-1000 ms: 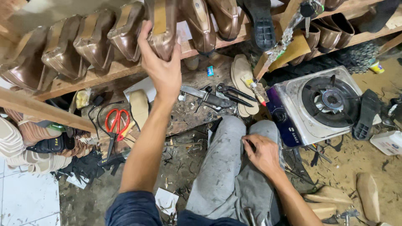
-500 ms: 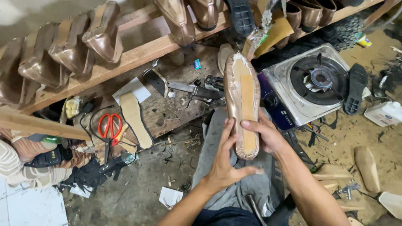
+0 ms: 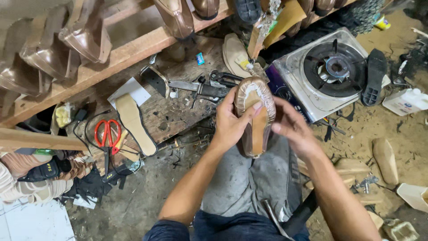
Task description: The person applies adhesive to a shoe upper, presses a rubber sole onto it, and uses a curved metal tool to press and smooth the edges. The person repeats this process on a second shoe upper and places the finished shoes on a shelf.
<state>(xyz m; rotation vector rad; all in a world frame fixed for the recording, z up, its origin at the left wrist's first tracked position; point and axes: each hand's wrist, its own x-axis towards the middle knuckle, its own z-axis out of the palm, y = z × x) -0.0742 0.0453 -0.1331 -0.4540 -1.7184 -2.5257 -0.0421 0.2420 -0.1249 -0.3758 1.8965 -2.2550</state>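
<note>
The brown shoe upper (image 3: 255, 117), stretched over a last, is held sole side up above the person's grey-trousered lap, its toe pointing away toward the workbench edge. A tan insole covers its underside, and the glossy brown leather edge is folded in pleats round the rounded toe. The left hand (image 3: 229, 124) grips its left side with the thumb pressed on the insole; the right hand (image 3: 292, 129) cups its right side, fingers spread along the edge.
</note>
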